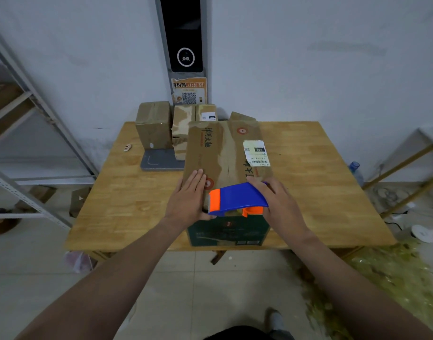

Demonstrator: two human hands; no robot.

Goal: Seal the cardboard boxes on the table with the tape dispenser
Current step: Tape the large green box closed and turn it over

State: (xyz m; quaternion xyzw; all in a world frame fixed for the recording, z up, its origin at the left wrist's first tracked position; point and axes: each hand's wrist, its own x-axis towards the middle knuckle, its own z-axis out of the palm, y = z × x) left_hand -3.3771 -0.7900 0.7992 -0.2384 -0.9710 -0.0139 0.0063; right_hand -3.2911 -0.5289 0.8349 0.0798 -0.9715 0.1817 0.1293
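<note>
Your left hand (189, 195) presses flat on the closed cardboard box (225, 163), contents hidden; your right hand (278, 201) grips the tape dispenser (237, 198) at its near edge.

Far beyond the grip a black scanner panel (184, 33) stands against the wall (308, 69), with an orange QR poster (189, 91) below it. A grey plate (159, 159) lies beyond and left of the grip. Farther left are a small tan scrap (127, 147) and metal shelving (26, 143). Well right of the grip stands a blue-capped bottle (354, 168). A white disc (422, 233) and yellow-green litter (394, 271) lie on the floor (210, 278).
</note>
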